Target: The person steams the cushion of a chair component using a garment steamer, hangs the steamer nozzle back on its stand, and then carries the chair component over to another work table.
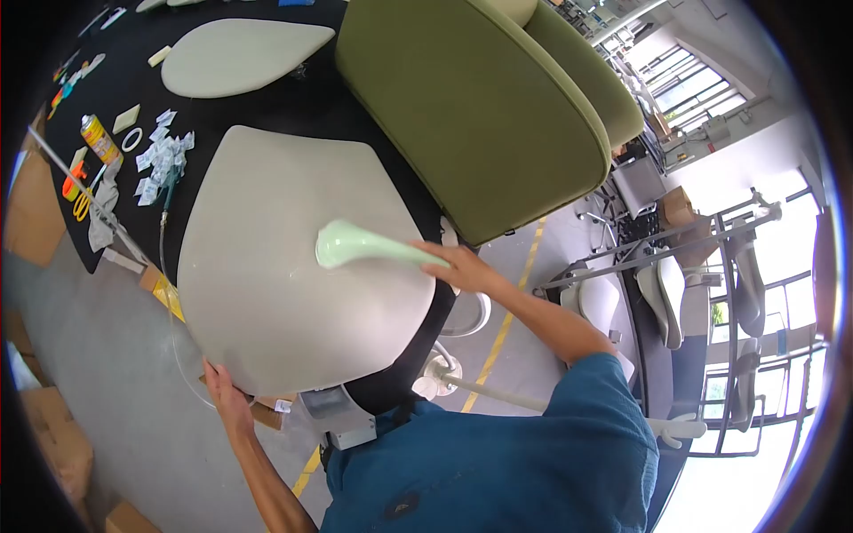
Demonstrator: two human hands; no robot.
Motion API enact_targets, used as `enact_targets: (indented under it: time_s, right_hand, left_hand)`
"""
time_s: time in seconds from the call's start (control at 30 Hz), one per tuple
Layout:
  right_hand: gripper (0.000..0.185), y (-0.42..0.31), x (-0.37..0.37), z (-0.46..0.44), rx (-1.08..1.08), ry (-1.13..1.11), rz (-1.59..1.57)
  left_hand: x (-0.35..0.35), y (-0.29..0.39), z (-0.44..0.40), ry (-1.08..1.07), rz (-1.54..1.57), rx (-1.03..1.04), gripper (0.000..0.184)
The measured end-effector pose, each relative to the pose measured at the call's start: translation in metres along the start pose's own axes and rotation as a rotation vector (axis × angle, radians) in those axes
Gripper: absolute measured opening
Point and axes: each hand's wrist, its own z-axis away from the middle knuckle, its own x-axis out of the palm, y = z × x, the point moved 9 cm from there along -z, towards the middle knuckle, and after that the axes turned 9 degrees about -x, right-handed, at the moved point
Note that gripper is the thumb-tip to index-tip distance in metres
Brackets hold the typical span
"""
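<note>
A large light-grey padded panel [293, 200] lies on the black-covered table [293, 105]. My right hand [458, 266] is wrapped round the handle of a pale green handheld tool [355, 244], whose rounded head rests over the middle of the panel. At the panel's near left edge is my left hand [229, 395], with its fingers at the rim; what they hold, if anything, is hidden. Beyond the panel stands a large olive-green upholstered piece [471, 98], its side facing me.
A smaller grey panel [240, 58] lies farther back. At the left are a spray can [99, 139], white packets [167, 155], orange-handled scissors [75, 182] and a thin hose [163, 240]. Cardboard boxes [58, 426] stand on the floor; a rack [733, 266] is at the right.
</note>
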Motion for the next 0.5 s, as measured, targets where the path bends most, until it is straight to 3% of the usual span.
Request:
enact_targets:
  time_s: [0.1,0.17,0.27,0.5]
  right_hand:
    - [0.06,0.053,-0.026,-0.061,-0.043,0.209,0.099]
    - [0.055,0.082,-0.045,-0.1,0.26,0.253,-0.09]
    - [0.058,0.127,-0.062,-0.13,0.362,0.403,-0.175]
    - [0.054,0.106,-0.054,-0.029,0.42,0.395,-0.152]
  left_hand:
    - [0.012,0.013,0.005,0.011,-0.021,-0.02,0.06]
    - [0.013,0.013,0.004,-0.003,-0.035,-0.045,0.059]
    - [0.009,0.009,0.005,-0.03,-0.069,-0.074,0.057]
    - [0.012,0.001,0.017,-0.062,0.052,-0.07,0.058]
